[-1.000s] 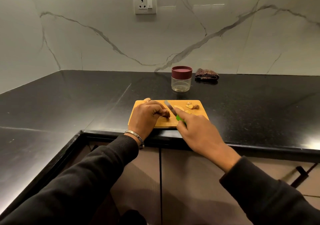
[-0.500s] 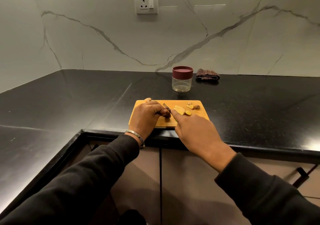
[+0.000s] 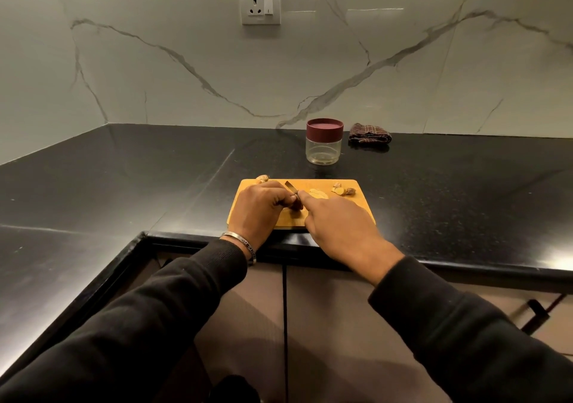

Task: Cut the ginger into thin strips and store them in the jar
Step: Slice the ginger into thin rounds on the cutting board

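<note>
Since a second ago the right hand (image 3: 338,221) has slid forward along the knife (image 3: 290,187), hiding its green handle; only the blade tip shows, slanting up-left. Its grip curls round the handle, forefinger stretched along the spine. The left hand (image 3: 259,205) curls its grip onto a dark ginger piece (image 3: 297,204) on the cutting board (image 3: 356,198). Pale ginger slices (image 3: 318,193) lie just beyond, with trimmings (image 3: 342,190) near the far right corner. Further back on the black worktop (image 3: 155,170) stands the lidded jar (image 3: 324,141), a folded cloth (image 3: 369,134) beside it.
</note>
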`<state>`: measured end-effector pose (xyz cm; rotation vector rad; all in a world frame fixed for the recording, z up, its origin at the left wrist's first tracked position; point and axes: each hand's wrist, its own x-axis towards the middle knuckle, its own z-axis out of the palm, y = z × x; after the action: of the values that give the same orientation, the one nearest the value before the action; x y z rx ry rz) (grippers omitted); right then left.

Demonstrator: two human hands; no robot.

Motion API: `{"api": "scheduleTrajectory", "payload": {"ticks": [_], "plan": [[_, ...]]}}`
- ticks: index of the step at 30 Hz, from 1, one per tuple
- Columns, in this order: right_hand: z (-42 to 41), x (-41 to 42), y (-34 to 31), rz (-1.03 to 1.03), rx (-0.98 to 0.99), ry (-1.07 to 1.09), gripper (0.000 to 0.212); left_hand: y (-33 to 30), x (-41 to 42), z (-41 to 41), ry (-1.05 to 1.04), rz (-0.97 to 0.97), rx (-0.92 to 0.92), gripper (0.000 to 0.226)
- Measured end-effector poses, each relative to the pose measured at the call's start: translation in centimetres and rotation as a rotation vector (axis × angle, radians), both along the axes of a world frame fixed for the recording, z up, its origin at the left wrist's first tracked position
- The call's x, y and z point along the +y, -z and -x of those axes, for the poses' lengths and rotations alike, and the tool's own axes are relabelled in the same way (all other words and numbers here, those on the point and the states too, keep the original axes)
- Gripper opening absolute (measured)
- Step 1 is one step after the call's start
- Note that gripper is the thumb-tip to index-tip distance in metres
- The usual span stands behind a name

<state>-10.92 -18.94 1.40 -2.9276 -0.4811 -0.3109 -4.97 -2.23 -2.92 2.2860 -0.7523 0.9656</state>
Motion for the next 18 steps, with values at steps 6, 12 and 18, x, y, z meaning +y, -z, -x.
{"api": "scheduleTrajectory", "payload": {"ticks": [6, 12, 18], "plan": [[-0.1, -0.3, 0.6, 0.015, -0.017, -0.013, 0.053, 0.1, 0.1, -0.1, -0.007, -0.003, -0.006, 0.011], [0.0, -0.3, 1.2, 0.036, -0.024, -0.017, 0.055, 0.2, 0.0, -0.2, -0.043, 0.027, 0.016, 0.008], [0.3, 0.0, 1.1, 0.068, -0.018, -0.008, 0.056, 0.2, 0.1, -0.3, -0.045, 0.032, 0.016, 0.008]]}}
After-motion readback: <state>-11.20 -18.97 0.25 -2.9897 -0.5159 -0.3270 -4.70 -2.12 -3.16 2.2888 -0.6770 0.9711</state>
